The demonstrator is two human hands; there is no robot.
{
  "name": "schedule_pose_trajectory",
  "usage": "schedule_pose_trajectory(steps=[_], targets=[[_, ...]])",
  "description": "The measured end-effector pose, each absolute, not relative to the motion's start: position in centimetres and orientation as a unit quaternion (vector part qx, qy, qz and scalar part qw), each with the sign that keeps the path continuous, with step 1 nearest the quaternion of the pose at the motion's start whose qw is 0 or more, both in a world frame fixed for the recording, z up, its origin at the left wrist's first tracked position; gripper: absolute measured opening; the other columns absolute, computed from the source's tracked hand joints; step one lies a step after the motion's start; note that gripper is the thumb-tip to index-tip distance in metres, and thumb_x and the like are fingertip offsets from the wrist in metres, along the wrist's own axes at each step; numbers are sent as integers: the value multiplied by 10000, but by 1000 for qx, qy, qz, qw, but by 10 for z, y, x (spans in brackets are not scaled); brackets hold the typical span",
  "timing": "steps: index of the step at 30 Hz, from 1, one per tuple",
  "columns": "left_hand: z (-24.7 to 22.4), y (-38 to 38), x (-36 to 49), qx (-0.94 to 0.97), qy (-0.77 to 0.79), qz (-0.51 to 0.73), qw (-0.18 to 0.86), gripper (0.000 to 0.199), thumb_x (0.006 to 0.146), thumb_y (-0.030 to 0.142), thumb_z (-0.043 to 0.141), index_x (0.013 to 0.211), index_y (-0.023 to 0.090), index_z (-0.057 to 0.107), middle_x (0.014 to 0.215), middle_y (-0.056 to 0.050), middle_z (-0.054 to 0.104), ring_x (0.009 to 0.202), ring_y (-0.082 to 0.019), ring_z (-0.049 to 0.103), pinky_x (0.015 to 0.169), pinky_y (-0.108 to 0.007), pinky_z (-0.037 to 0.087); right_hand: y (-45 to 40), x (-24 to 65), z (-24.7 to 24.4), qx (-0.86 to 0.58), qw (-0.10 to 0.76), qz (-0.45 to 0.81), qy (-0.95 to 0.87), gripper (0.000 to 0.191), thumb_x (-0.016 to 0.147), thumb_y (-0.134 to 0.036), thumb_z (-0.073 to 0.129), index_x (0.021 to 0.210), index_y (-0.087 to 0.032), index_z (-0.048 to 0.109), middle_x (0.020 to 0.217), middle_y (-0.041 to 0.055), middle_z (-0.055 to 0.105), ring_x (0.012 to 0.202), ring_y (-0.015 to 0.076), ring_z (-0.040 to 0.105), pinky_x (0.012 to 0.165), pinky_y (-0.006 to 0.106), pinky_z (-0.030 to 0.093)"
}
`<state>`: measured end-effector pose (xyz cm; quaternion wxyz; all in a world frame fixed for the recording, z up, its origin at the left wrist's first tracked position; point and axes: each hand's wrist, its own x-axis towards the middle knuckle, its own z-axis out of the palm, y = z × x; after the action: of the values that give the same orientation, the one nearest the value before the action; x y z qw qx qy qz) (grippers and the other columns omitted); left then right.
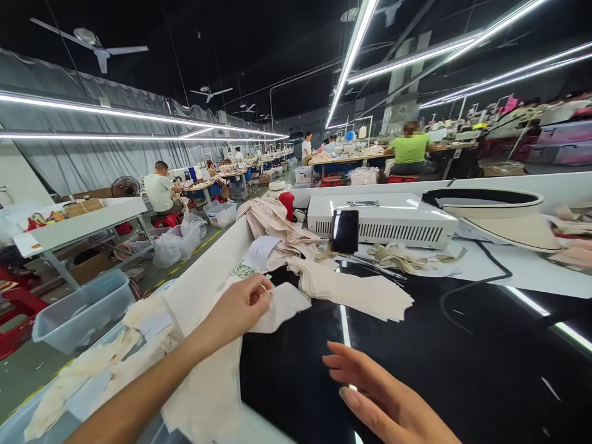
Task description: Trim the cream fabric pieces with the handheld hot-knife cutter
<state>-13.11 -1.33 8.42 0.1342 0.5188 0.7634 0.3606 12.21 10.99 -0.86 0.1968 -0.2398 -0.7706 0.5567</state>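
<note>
My left hand [245, 308] is pinched closed on a small cream fabric piece [285, 305] at the left side of the glossy black tabletop [296, 382]. Over that black surface hovers my right hand [379, 388], fingers apart and nothing in it. Just beyond the held piece lies a stack of cream fabric pieces [351, 287]. Below my left forearm, a long cream cloth [208, 394] hangs over the table's left edge. A tangle of thin green string [243, 270] sits close behind my left hand.
A white vented box [383, 216] stands at the back, a black phone-like slab [345, 231] leaning against it. To its right are a cream visor hat [499, 213] and a black cable [497, 265]. Crumpled pinkish cloth [268, 222] lies left. Plastic bins [83, 308] stand on the floor; several people sit farther off.
</note>
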Motion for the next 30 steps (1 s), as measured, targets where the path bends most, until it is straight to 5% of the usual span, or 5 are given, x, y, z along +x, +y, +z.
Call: schedule_pose_trajectory(steps=[4,10,15,21,30], targets=[[75,-8,-97,550,666,422,277,86,906,281,609,938,206,634,760,43,574,692,-123,527,625,-224,398,92,108,18,-256,163,715,-630,594,835,-704,717,1170,-215,766,1099,130,786,1048,284,760,798,322,664],[66,-2,-82,526,590,455,409,258,833,363,688,999,181,614,754,40,540,637,-104,485,594,-218,375,91,107,20,-334,207,739,-547,550,651,-675,893,848,-212,670,854,11,655,670,130,629,378,127,435],[72,-4,-81,509,569,460,454,363,822,443,751,1030,175,621,758,39,547,639,-99,480,591,-221,350,94,110,12,-368,218,727,-536,544,711,-597,866,1073,-250,655,948,36,683,771,174,695,330,104,389],[69,1,-81,466,595,468,459,559,744,583,837,1079,175,654,757,45,563,643,-99,486,585,-228,327,90,111,12,-290,134,775,-546,546,672,-648,902,803,-161,693,675,-31,540,540,61,478,361,91,387],[43,8,-81,409,643,437,478,738,749,716,781,1184,131,660,535,118,424,491,-77,272,490,-249,189,86,119,18,-258,112,806,-521,501,721,-577,905,872,-175,647,711,-43,601,437,12,423,351,99,357]])
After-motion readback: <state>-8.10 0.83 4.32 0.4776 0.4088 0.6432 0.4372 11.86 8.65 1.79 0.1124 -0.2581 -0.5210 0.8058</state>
